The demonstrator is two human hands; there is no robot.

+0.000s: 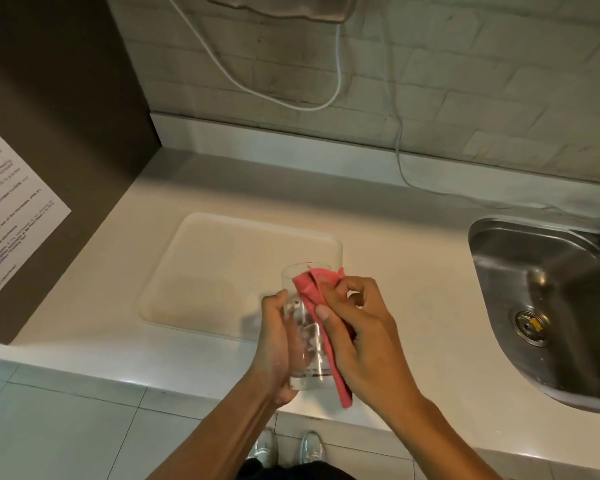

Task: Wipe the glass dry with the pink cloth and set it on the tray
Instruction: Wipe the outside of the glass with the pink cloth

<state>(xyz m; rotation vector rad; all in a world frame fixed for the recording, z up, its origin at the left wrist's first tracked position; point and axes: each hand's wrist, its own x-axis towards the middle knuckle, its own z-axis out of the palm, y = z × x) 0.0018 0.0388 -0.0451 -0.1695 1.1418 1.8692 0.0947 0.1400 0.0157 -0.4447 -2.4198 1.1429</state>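
Note:
A clear drinking glass (305, 336) is held above the counter's front edge, its mouth pointing away from me. My left hand (274, 348) wraps its left side and base. My right hand (359, 336) presses the pink cloth (314, 287) against the glass's right side and rim; a strip of cloth hangs down past the base. The cream tray (201, 271) lies flat on the counter just behind and left of the glass, with nothing on it.
A steel sink (548, 306) is set into the counter at the right. A white cable (400, 161) runs down the brick wall onto the counter. A dark panel with a printed sheet (11, 216) stands at the left. Floor tiles and my shoes show below.

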